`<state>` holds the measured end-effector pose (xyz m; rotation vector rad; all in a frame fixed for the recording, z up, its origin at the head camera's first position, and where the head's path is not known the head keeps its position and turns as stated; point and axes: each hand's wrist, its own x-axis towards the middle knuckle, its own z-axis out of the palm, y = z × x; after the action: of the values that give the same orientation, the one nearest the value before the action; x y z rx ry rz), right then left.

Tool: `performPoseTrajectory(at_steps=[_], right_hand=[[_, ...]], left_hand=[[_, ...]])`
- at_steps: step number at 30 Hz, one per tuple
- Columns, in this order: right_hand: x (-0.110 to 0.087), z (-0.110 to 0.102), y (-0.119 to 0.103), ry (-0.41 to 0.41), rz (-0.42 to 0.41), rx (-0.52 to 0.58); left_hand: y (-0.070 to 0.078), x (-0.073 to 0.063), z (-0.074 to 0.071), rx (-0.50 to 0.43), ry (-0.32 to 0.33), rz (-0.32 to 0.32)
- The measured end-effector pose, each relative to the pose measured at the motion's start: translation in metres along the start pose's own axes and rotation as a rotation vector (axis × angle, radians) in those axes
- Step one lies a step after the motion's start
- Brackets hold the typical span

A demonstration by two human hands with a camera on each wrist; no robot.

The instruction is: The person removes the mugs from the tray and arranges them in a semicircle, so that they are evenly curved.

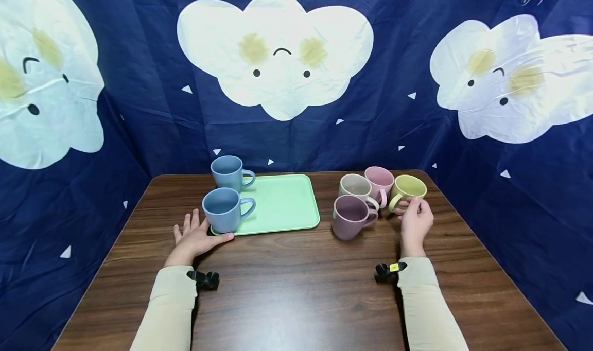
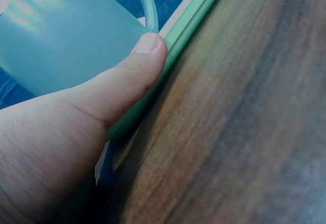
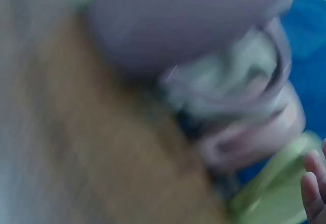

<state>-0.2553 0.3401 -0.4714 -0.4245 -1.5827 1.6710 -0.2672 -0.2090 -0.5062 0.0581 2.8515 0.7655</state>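
Note:
My left hand (image 1: 192, 240) lies at the near left corner of a light green tray (image 1: 287, 207), fingers spread. Its thumb (image 2: 137, 66) stretches along the tray's front rim, beside the nearer blue mug (image 1: 222, 212). A second blue mug (image 1: 227, 172) stands behind, also at the tray's left end. On the right, my right hand (image 1: 416, 225) is close in front of a yellow mug (image 1: 410, 187), fingers loosely bent near its handle; whether they touch it I cannot tell. The right wrist view is blurred and shows only some fingertips (image 3: 311, 183) by the yellow mug.
Left of the yellow mug, a pink mug (image 1: 380, 178), a grey-beige mug (image 1: 354, 185) and a purple mug (image 1: 348, 220) stand close together, handles toward the right. All rest on a brown wooden table (image 1: 296, 289). A dark blue cloth (image 1: 153, 109) with clouds hangs around the table.

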Motion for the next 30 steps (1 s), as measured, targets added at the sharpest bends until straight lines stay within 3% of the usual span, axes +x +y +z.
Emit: performPoseTrajectory(at_steps=[5,10,15,21,23,30], right_hand=[[-0.009,0.032,-0.036,-0.01,-0.123,0.065],[-0.034,0.072,-0.062,-0.076,-0.19,0.102],[-0.064,0.11,-0.076,-0.201,-0.198,0.118],[-0.117,0.149,-0.097,-0.381,-0.195,0.155],[-0.13,0.162,-0.09,-0.435,-0.186,0.158],[-0.158,0.21,-0.029,-0.573,-0.079,0.178]], left_hand=[[-0.001,0.0,-0.001,0.002,-0.004,-0.004],[-0.002,0.0,0.0,0.005,-0.006,-0.01],[-0.002,0.0,0.0,0.004,-0.007,-0.007],[0.002,-0.001,-0.001,-0.005,-0.002,-0.005],[0.002,-0.001,-0.002,0.0,-0.004,-0.008],[0.002,-0.005,-0.002,-0.026,0.0,-0.01]])
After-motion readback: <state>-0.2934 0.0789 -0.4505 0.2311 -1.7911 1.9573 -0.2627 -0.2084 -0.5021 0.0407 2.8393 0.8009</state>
